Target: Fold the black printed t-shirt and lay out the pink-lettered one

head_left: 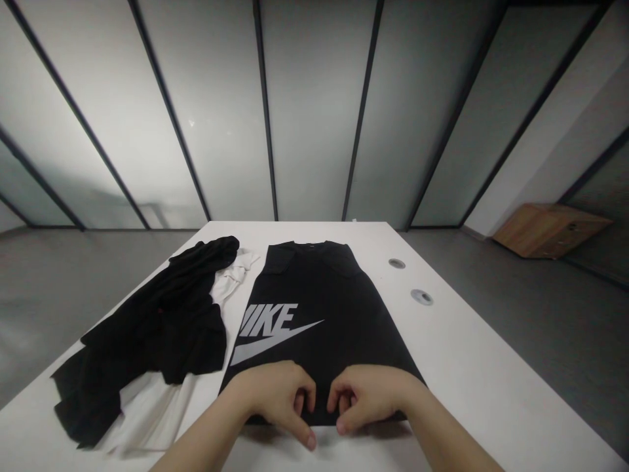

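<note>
A black T-shirt (314,308) with a grey printed logo lies flat on the white table (472,373), its sides folded in to a narrow strip, collar at the far end. My left hand (275,396) and my right hand (366,396) rest side by side on its near hem. Both have their fingers curled and pinched on the hem's cloth, thumbs under the edge.
A heap of black garments (157,328) over a white one (230,278) lies to the left of the shirt. Two round cable ports (421,296) sit in the table on the right. A wooden cabinet (548,229) stands on the floor far right. Glass partition walls stand behind.
</note>
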`<state>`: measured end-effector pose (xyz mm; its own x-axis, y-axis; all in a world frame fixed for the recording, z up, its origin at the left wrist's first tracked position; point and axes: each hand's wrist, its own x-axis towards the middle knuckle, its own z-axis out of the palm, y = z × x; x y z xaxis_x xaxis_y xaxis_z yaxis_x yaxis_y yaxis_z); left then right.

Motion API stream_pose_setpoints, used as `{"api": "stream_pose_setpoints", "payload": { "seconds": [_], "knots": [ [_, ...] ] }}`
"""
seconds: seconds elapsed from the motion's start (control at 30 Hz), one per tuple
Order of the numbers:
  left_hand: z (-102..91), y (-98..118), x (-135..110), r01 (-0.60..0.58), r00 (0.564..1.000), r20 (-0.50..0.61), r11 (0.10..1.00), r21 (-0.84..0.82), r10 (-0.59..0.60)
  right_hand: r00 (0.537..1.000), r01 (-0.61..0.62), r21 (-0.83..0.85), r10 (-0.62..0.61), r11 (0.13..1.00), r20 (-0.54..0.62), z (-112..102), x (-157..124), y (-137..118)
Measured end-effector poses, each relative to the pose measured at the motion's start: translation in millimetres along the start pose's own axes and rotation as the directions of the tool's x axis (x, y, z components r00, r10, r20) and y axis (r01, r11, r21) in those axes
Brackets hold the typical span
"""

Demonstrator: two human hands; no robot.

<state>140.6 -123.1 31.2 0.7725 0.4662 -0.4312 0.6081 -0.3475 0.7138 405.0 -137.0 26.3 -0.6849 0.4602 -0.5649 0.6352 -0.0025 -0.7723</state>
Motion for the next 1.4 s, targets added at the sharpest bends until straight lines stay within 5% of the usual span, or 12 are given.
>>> {"api": "stream_pose_setpoints", "payload": {
  "seconds": [0.1, 0.2, 0.3, 0.33, 0.4, 0.43, 0.47, 0.6, 0.7, 1.07, 1.27, 1.4],
  "knots": [
    [2.9, -10, 1, 0.157, 0.945, 0.323, 0.931, -0.328, -0.045, 0.987, -0.052, 0.309, 0.001, 0.95, 0.163, 1, 7, 10],
    [-3.1, -22, 4, 0.192, 0.919, 0.392, 0.806, -0.56, 0.053, 0.998, 0.046, 0.504, -0.057, 0.862, 0.005, -4, 12, 13],
    [-12.5, -28, 12, -0.054, 0.997, -0.078, 0.723, -0.689, -0.001, 0.909, 0.307, 0.599, -0.041, 0.74, -0.415, -11, 21, 10],
    [-14.6, -28, 16, -0.148, 0.947, -0.31, 0.743, -0.653, -0.084, 0.838, 0.378, 0.574, -0.006, 0.727, -0.545, -13, 25, 10],
    [-15.0, -29, 23, -0.189, 0.71, -0.683, 0.888, -0.419, -0.171, 0.681, 0.427, 0.413, 0.015, 0.804, -0.732, -14, 31, 10],
    [-12.9, -30, 25, -0.121, 0.611, -0.782, 0.962, -0.246, -0.123, 0.618, 0.395, 0.282, -0.026, 0.875, -0.785, -13, 34, 10],
    [-9.3, -32, 27, -0.021, 0.571, -0.82, 0.998, -0.062, -0.039, 0.58, 0.334, 0.127, -0.098, 0.934, -0.808, -11, 35, 10],
    [15.2, -34, 32, 0.325, 0.701, -0.712, 0.874, 0.362, 0.034, 0.643, -0.035, -0.317, -0.221, 0.948, -0.733, 11, 39, 6],
    [30.4, -32, 37, 0.499, 0.691, -0.716, 0.78, 0.377, -0.096, 0.674, -0.292, -0.343, -0.062, 0.893, -0.736, 31, 46, 0],
    [1.5, -49, 49, 0.496, 0.686, -0.727, 0.756, 0.427, -0.04, 0.604, -0.458, -0.38, -0.032, 0.804, -0.797, 25, 75, -6],
    [-14.2, -59, 45, 0.572, 0.536, -0.844, 0.743, 0.348, -0.018, 0.578, -0.466, -0.392, -0.062, 0.793, -0.813, -5, 99, -9],
    [-13.3, -71, 34, 0.657, 0.457, -0.887, 0.698, 0.284, -0.07, 0.617, -0.449, -0.435, -0.081, 0.781, -0.783, -29, 108, -16]
  ]
}}
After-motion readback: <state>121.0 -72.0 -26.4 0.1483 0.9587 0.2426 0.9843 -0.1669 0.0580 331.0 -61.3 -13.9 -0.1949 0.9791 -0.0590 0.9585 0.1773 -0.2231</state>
